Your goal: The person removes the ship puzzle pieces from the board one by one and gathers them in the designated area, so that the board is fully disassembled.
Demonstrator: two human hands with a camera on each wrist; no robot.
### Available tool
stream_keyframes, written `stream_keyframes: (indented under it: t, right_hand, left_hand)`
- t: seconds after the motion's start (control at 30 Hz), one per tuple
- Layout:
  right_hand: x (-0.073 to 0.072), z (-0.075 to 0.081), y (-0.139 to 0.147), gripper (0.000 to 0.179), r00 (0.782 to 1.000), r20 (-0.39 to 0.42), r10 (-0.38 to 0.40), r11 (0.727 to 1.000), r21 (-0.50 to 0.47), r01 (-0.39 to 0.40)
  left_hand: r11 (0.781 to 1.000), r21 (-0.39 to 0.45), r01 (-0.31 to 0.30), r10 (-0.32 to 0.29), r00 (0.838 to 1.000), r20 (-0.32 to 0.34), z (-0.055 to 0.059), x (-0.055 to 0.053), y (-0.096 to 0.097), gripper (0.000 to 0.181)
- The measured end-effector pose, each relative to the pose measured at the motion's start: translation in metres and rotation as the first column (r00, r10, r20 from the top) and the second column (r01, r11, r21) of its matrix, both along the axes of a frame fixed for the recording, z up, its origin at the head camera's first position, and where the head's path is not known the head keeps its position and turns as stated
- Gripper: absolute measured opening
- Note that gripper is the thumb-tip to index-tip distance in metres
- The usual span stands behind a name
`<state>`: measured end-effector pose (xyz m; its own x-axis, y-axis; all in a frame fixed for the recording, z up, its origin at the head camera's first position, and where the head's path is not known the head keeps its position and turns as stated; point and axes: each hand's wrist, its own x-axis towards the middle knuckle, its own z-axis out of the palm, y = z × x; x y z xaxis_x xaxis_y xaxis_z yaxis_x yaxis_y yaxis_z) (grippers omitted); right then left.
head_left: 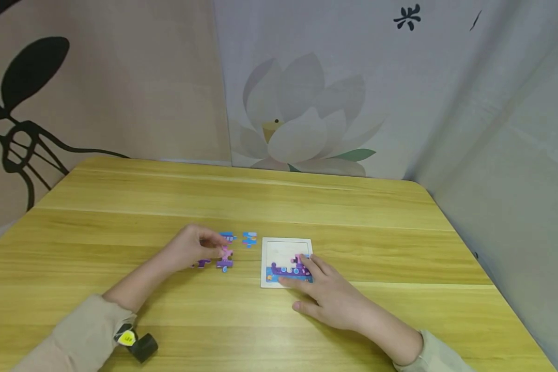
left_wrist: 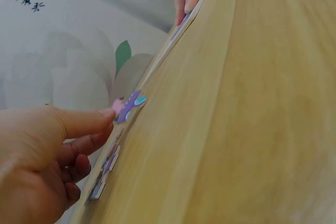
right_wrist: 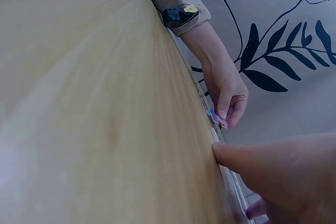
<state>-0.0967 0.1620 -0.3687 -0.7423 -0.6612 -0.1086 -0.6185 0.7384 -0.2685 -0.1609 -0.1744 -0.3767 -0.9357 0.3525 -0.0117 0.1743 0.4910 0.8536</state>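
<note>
Grip of the left hand (head_left: 192,249) is pinched down, thumb against fingers, on a pink-and-purple puzzle piece (head_left: 225,263); whether that piece touches the tabletop (head_left: 214,323) I cannot tell. Just left of it lies a purple piece (head_left: 204,263), partly hidden by the left hand. Just beyond the held piece is a blue piece (head_left: 227,237), near the fingertips, and to its right a blue-and-orange piece (head_left: 249,239). Farther right sits a white square tray (head_left: 287,239), partly filled with joined pieces (head_left: 283,270) in purple and blue along its near side; the right hand (head_left: 332,297) lies across its lower right corner and covers some of them. That hand's grip is spread and loose, with nothing visible held.

Yellowish wood grain runs across the tabletop. Behind it hang pale drapes: a dark plant print (head_left: 34,72) at left, a lotus print (head_left: 302,119) in the middle, folds at right.

The left forearm, banded by a black device (head_left: 142,347) at the sleeve, slants inward, wrist bent over. The right forearm comes in from the lower right, palm down, fingers straight on the tray, thumb out to the side.
</note>
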Motion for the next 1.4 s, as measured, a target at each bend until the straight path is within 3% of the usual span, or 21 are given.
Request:
stream_keyframes:
  t: [0.5,0.8,1.13,1.4]
  right_hand:
    - [-0.0008,-0.0002,-0.0013,0.049,1.000,-0.015,0.002,1.000,0.001,-0.002]
    - [-0.0012,-0.0009,-0.0009,0.048,0.999,-0.032,0.004,1.000,0.004,-0.003]
    - [0.0008,-0.0022,-0.0001,0.048,1.000,-0.021,-0.010,1.000,-0.014,0.009]
    - [0.0016,-0.0037,0.0000,0.049,1.000,-0.001,-0.028,0.999,-0.039,0.028]
  left_hand:
    - [0.987,-0.153,0.053,-0.073,0.989,-0.131,-0.0028,-0.0005,0.0014,0.014]
    - [0.965,-0.261,0.021,-0.086,0.967,-0.241,-0.0003,0.0020,0.0049,0.013]
    - [0.970,-0.241,0.033,-0.089,0.970,-0.227,-0.0025,0.0007,0.0038,0.013]
    - [0.977,-0.205,0.053,-0.090,0.980,-0.176,-0.0030,0.0005,0.0031,0.013]
